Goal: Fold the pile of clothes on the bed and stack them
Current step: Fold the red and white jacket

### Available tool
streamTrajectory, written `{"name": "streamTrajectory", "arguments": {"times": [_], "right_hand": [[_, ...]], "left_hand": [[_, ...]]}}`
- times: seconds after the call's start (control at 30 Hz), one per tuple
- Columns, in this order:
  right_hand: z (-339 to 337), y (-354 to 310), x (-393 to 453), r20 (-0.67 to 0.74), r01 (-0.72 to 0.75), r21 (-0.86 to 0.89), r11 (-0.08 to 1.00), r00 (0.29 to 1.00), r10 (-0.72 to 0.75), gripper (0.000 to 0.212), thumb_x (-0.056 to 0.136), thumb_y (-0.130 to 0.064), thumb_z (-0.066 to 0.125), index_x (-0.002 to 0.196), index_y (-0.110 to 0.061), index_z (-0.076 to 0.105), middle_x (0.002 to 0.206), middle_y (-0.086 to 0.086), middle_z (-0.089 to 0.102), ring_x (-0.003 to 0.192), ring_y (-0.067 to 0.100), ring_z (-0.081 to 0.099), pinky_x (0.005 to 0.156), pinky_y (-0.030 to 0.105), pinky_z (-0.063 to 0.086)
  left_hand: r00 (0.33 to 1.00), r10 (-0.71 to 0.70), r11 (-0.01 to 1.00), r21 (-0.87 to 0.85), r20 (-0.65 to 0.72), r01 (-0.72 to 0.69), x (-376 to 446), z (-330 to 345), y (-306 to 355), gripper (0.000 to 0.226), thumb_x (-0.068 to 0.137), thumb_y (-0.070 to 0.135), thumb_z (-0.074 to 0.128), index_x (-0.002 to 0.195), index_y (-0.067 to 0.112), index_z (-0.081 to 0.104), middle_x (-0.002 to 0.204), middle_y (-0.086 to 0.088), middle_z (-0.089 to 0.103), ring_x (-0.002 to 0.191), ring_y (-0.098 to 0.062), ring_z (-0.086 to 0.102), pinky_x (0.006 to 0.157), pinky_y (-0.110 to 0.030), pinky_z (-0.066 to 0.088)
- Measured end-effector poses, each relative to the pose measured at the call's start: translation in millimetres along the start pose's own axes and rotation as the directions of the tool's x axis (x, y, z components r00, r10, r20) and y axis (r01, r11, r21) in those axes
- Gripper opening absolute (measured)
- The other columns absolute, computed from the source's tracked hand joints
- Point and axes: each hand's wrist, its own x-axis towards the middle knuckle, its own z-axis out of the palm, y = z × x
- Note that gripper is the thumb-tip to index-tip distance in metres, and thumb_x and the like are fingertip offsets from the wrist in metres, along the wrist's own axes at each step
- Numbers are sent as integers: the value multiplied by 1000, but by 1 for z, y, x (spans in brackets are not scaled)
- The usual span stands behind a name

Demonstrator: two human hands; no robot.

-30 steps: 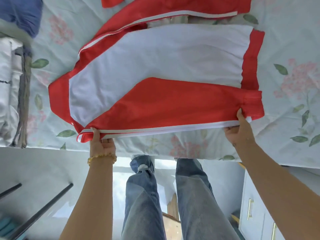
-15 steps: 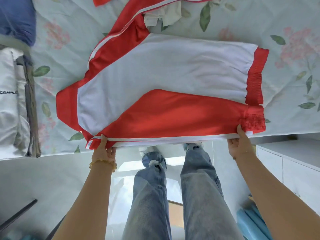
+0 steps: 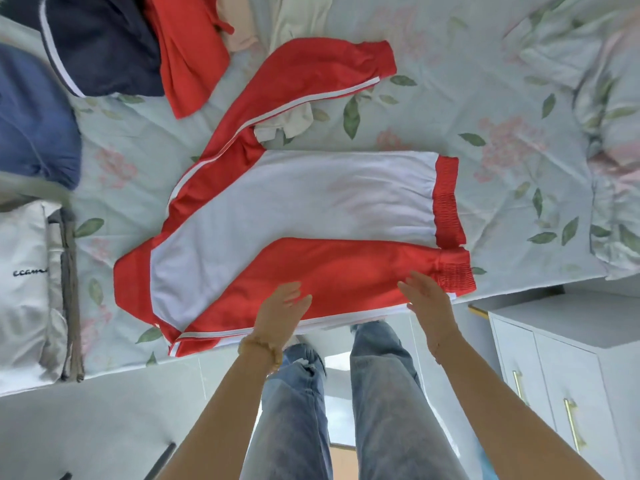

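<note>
Nearest, I see my left hand (image 3: pixel 281 311) and right hand (image 3: pixel 426 299), both released, fingers straight, over the near edge of the red-and-white jacket (image 3: pixel 294 202); whether they touch the cloth I cannot tell. The jacket lies flat on the floral bedsheet (image 3: pixel 502 126), near sleeve (image 3: pixel 346 271) folded across the white body, far sleeve (image 3: pixel 311 77) stretched away. At left, a folded stack (image 3: pixel 31 289). Farther back, a navy garment (image 3: pixel 104 46), a red garment (image 3: pixel 187 50) and cream clothes (image 3: pixel 298 19).

The white folded cloth (image 3: pixel 24 271) at the left edge has dark letters. They look like "ccam". The rest is cut off.
</note>
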Motion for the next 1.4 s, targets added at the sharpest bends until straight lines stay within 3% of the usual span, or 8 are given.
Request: {"name": "streamTrajectory", "arguments": {"times": [0.13,0.27,0.43,0.6,0.83,1.0,1.13,1.4], "right_hand": [[-5,-41,50,75,256,-298,919,967,-245,47,89,-19,70,133,-15,55,129,-2,60,116,13,56,103,29,42],[-11,-83,108,168,420,-381,824,908,-385,47,89,-18,70,134,-16,56,137,2,55,117,15,53,105,34,42],[-21,-150,190,357,644,-665,379,719,-596,47,89,-18,66,133,-9,55,135,11,53,127,31,44,109,40,34],[-29,-202,253,601,633,-774,29,748,-282,57,88,-36,66,138,-18,46,128,6,53,117,28,49,96,38,39],[-38,-208,275,683,696,-718,-1,705,-193,17,93,-25,58,106,-13,59,98,3,60,81,21,53,69,30,35],[-63,-183,231,683,839,-542,47,473,-557,14,76,6,63,83,-6,61,81,5,57,67,26,52,57,31,37],[-85,-144,184,692,871,-491,-38,362,-625,24,62,13,59,76,-6,61,80,7,57,69,28,53,58,36,43],[-93,-69,140,647,739,-674,4,593,-480,28,61,10,73,83,-7,69,92,9,65,85,35,64,70,44,53]], "left_hand": [[946,323,841,458,4,-289,45,15,51,46,91,25,64,135,15,53,138,-2,53,129,-19,46,112,-28,30],[906,422,644,717,-39,-269,94,25,100,52,93,30,60,141,17,45,146,-4,44,132,-27,39,110,-37,31],[874,485,418,883,-18,-214,154,47,166,53,99,32,49,147,17,35,151,-6,34,137,-27,31,107,-39,31],[875,473,230,943,107,-239,211,74,208,49,96,30,54,142,21,40,144,-5,39,132,-25,37,106,-38,31],[929,327,127,966,172,-224,233,58,227,27,91,41,60,103,17,55,108,-5,58,101,-28,55,84,-36,38],[725,584,141,834,365,-533,178,43,201,17,75,1,70,76,7,55,77,-9,54,69,-32,55,55,-41,45],[633,599,81,749,490,-658,131,39,156,3,77,11,59,75,11,57,75,-5,54,65,-29,54,54,-37,45],[754,425,98,803,501,-588,103,58,79,17,80,7,69,95,14,68,94,-4,64,82,-26,61,74,-38,53]]}}
